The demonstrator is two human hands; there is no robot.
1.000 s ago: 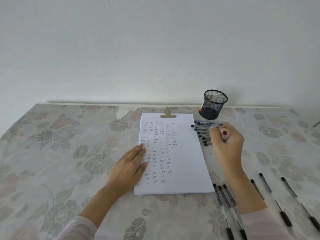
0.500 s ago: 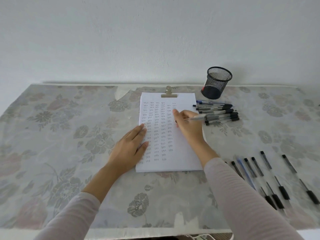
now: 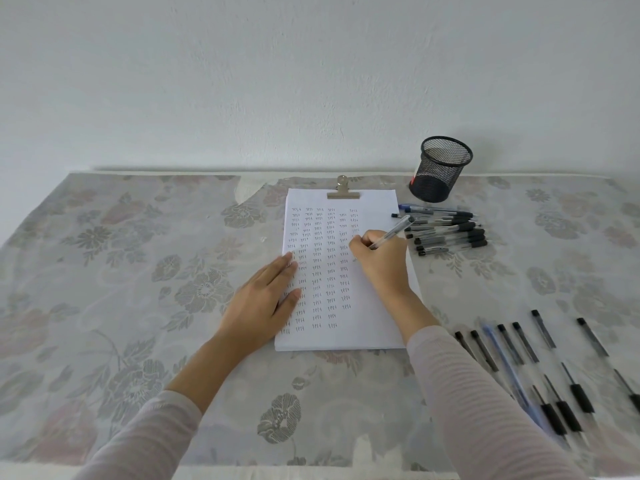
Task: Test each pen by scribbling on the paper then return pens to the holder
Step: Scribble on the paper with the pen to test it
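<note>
Clear-barrelled pen (image 3: 391,233) – dark cap end up – pinched in right hand (image 3: 381,261) over paper (image 3: 374,306).

Pen (image 3: 393,233) in right hand (image 3: 379,263) over paper (image 3: 372,317)

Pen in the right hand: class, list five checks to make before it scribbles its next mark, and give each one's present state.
1. Right hand grips the pen: ok.
2. Left hand lies flat on the paper: ok.
3. Blank room on the paper for a new mark: ok.
4. Ink flows: cannot tell.
5. Holder stands with its mouth open, ready for the return: ok.
</note>
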